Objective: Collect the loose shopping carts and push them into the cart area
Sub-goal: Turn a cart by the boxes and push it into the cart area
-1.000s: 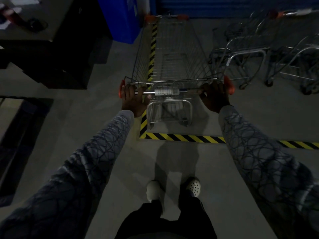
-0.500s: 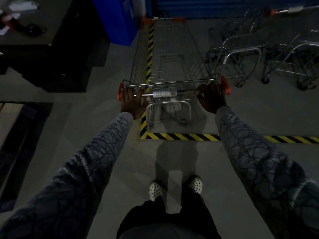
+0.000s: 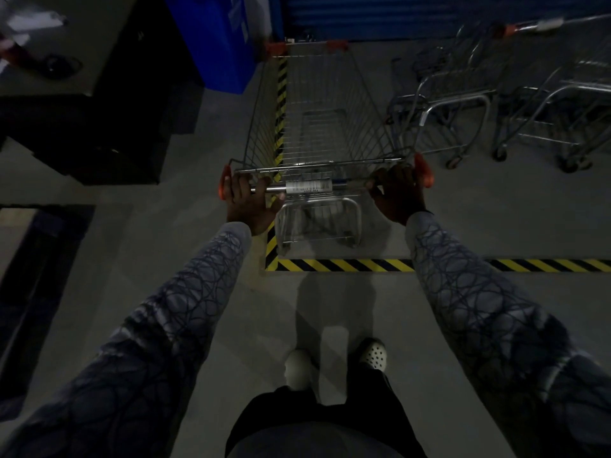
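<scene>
Evidently, very little is being changed over the last second: the shopping cart [image 3: 324,127] is still being gripped by its handle bar [image 3: 307,186] at both ends, and it is being kept at nearly the same place against the striped tape [image 3: 344,265] on the floor [image 3: 165,259]. The left hand [image 3: 249,201] is being closed around the left end of the bar, with the fingers curled over it and the thumb lying along it. The right hand [image 3: 398,193] is being closed in the same way over the right end, just beside the orange end cap [image 3: 425,171]. Only the shoes [image 3: 373,353] are being shifted a little, the right one now being placed ahead of the left. The rear of the cart is being seen just beyond the near strip of tape, while the left strip is showing through the left side of the basket, so the cart is probably standing over that edge. It is being judged that the push is almost finished and is being slowed. A small turn to the right, toward the parked carts [image 3: 453,104], is likely still needed, and the blue bin [image 3: 218,44] near the front left corner should be watched.
</scene>
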